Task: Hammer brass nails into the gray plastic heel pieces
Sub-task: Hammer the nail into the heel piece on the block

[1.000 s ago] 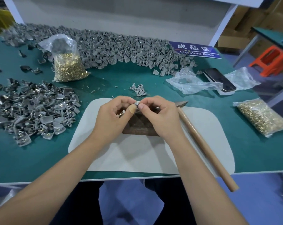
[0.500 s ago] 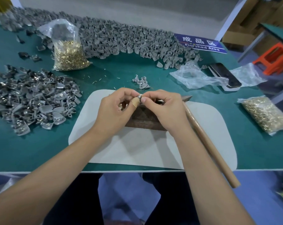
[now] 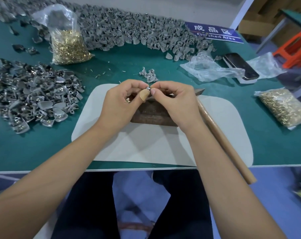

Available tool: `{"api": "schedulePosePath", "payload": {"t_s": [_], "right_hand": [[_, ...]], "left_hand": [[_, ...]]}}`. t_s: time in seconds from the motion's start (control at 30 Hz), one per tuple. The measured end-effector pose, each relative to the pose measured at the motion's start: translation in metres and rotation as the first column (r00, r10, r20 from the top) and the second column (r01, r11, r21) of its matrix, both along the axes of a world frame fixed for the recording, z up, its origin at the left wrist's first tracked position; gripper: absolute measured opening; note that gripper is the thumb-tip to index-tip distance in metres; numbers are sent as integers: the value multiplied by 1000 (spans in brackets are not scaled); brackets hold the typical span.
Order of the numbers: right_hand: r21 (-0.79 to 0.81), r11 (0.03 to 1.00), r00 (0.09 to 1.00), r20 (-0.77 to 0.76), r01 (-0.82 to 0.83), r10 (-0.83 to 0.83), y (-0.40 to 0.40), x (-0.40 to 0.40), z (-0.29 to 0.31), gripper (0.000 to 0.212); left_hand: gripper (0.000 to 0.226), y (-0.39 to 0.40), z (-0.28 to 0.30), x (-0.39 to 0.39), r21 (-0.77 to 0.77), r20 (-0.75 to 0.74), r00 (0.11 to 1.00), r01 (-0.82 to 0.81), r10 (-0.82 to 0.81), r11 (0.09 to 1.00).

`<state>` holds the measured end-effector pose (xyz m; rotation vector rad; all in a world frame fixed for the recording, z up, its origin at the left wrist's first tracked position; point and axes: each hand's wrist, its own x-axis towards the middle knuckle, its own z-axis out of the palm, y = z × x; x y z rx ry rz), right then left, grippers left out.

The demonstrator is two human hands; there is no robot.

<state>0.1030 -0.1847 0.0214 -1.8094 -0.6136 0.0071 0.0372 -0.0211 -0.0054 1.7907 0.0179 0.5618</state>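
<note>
Over the block (image 3: 153, 112), both hands (image 3: 122, 102) (image 3: 173, 102) still pinch the heel piece (image 3: 148, 88).

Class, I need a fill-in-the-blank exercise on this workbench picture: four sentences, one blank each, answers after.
1. Both hands meet over the dark block, which lies on a ____ mat.
2. The hammer lies by the ____ hand, held by neither hand.
3. The left hand has a ____ on its thumb.
4. The blue sign reads "Finished ____".

Answers: white; right; bandage; Area
</note>
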Motion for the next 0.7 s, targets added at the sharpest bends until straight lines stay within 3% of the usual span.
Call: {"api": "schedulePosePath", "payload": {"t_s": [0.7], "right_hand": [[-61, 996, 997, 36, 70, -68, 5, -7, 2, 12]], "left_hand": [[10, 1, 3, 2, 90, 1, 1000, -10, 10, 996]]}}
